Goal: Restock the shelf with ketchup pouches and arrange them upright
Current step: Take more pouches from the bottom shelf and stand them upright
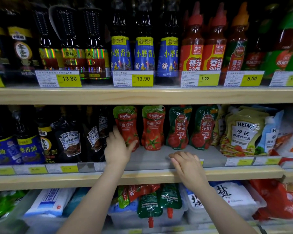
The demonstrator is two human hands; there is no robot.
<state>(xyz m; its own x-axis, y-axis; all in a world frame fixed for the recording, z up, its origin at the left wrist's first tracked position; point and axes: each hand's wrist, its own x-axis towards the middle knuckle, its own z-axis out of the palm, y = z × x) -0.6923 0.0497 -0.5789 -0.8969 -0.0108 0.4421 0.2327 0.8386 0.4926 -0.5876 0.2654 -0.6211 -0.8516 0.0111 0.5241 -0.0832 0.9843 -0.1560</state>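
Several ketchup pouches stand upright at the back of the middle shelf (pixel 159 174): two red ones with green tops (pixel 128 125) (pixel 153 129) and two dark green ones (pixel 179 127) (pixel 203 129). My left hand (pixel 118 146) grips the lower left side of the leftmost red pouch, thumb across its front. My right hand (pixel 186 163) rests palm down on the bare grey shelf surface in front of the green pouches, holding nothing. More ketchup pouches (pixel 150 201) lie in a clear bin on the shelf below, spouts pointing down.
Dark Heinz sauce bottles (pixel 69 141) stand directly left of the red pouches. Heinz salad dressing pouches (pixel 243 132) lean to the right. Salt bags (pixel 227 196) fill the lower shelf. The top shelf holds sesame oil (pixel 144 54) and ketchup bottles (pixel 193 48).
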